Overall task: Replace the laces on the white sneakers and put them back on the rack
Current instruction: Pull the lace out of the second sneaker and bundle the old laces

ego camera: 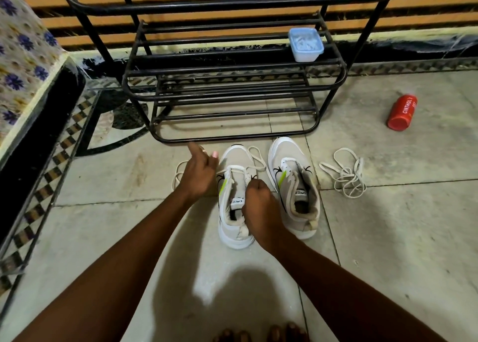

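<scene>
Two white sneakers stand side by side on the tiled floor, toes toward the black metal rack (232, 67).

The left sneaker (234, 199) sits between the two hands. It carries a lace (254, 160) threaded loosely through its eyelets, with loops lying over the toe and trailing onto the floor beyond the left hand.

The right hand (258, 199) is curled over this sneaker's collar, fingers closed at the upper eyelets; it appears to pinch the lace there, though the fingertips are hidden.

The left hand (199, 173) is just beside the sneaker's outer side, fingers extended and relaxed, gripping nothing visible.

The right sneaker (294, 186) stands just beyond the right hand, unlaced, tongue open.

A loose lace (345, 172) lies in a heap on the floor further out on the same side.

A blue lidded container (305, 44) rests on the rack's middle shelf. A red bottle (402, 112) lies on the floor well beyond the loose lace.
</scene>
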Motion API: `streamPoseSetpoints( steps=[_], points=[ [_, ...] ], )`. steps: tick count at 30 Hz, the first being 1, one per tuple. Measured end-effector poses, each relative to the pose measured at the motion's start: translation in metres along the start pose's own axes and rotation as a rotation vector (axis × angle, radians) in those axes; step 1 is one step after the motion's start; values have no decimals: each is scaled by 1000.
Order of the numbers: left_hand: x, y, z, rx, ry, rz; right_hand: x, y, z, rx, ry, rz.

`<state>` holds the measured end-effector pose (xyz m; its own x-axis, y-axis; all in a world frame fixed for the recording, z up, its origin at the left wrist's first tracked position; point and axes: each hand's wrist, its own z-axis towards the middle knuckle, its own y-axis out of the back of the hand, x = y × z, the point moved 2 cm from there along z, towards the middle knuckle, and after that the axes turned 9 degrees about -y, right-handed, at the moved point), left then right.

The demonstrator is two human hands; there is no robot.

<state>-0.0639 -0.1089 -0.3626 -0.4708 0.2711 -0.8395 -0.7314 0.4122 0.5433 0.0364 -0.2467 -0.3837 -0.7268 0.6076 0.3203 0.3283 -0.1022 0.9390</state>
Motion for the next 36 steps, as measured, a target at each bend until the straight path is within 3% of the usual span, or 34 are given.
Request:
streamPoseSetpoints(
  steps=[4,10,18,24,30,34,36],
  points=[
    [-4,-9,-6,82,-191,302,-4,-4,4,-64,58,45],
    [-10,-18,-16,66,-315,245,-8,3,4,-152,197,257],
    [2,-17,-15,-93,-166,139,0,19,9,132,221,26],
    [7,-19,-9,-45,-131,140,2,20,17,139,229,-38],
    [11,-15,1,134,-186,463,5,26,17,158,251,-80],
    [11,-14,7,108,-277,645,8,25,20,182,258,-94],
    [6,-13,5,15,-296,676,8,24,20,181,258,-122]
  ],
)
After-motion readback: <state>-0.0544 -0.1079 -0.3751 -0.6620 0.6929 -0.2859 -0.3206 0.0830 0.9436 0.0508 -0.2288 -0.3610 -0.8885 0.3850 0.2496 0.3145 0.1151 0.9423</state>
